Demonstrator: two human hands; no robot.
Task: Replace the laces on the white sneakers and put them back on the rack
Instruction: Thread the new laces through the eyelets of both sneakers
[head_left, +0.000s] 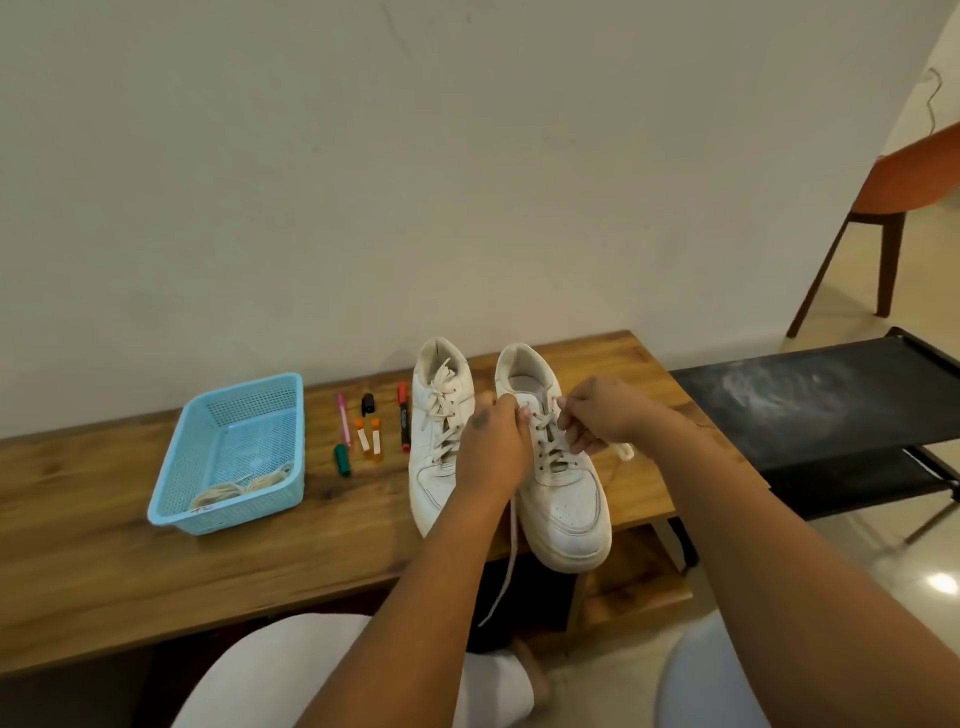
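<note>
Two white sneakers stand side by side on a wooden bench (104, 545), toes toward me. The left sneaker (434, 478) is laced. Both my hands are over the lacing of the right sneaker (566, 504). My left hand (493, 447) pinches its cream lace (506, 566), whose long end hangs down over the bench's front edge. My right hand (602, 413) pinches the lace's other end, which sticks out to the right of the shoe. A light blue basket (176, 499) at the left holds coiled cream laces (244, 486).
Several markers and small orange tubes (371, 431) lie between the basket and the sneakers. A black fabric shoe rack (831, 410) stands right of the bench. An orange chair (904, 176) is at the far right. My knees are below the bench edge.
</note>
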